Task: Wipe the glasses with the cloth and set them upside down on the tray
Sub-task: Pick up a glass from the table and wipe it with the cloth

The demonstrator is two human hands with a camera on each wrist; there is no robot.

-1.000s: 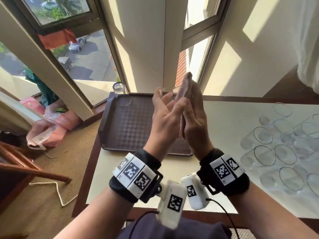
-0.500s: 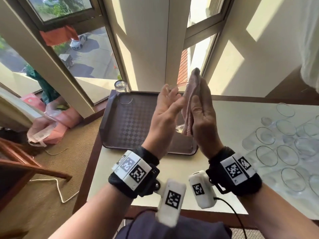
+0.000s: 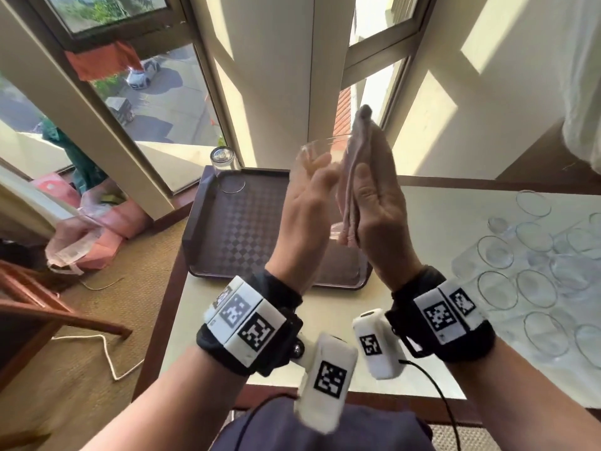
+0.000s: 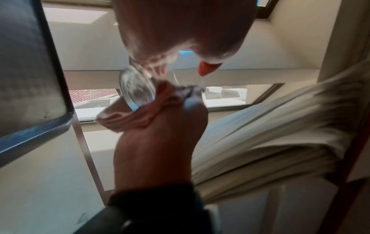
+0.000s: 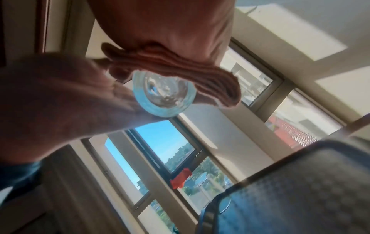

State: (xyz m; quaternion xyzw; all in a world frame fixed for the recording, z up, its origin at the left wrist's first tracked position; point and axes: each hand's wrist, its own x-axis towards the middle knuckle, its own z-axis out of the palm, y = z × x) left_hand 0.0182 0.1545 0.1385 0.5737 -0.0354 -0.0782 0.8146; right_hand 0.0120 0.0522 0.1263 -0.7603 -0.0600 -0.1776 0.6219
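Both hands are raised above the tray, palms facing each other, with a clear glass (image 3: 325, 148) pressed between them. My left hand (image 3: 309, 177) lies flat on the glass's left side, fingers straight. With its fingers straight up, my right hand (image 3: 377, 177) presses a folded pink cloth (image 3: 353, 177) against the right side. The left wrist view shows the glass's base (image 4: 138, 91) next to the cloth (image 4: 140, 115). In the right wrist view the glass (image 5: 164, 95) sits under the cloth (image 5: 180, 71). The dark brown tray (image 3: 247, 236) holds one upturned glass (image 3: 226, 170) in its far left corner.
Several clear glasses (image 3: 533, 278) stand upright on the right part of the pale table (image 3: 439, 222). Window frames and a wall rise just behind the tray. On the floor to the left are a wooden chair (image 3: 48, 314), pink bags and a white cable.
My right hand has slid the cloth upward along the glass while the left palm shifted slightly. The glass's base now shows below the cloth.
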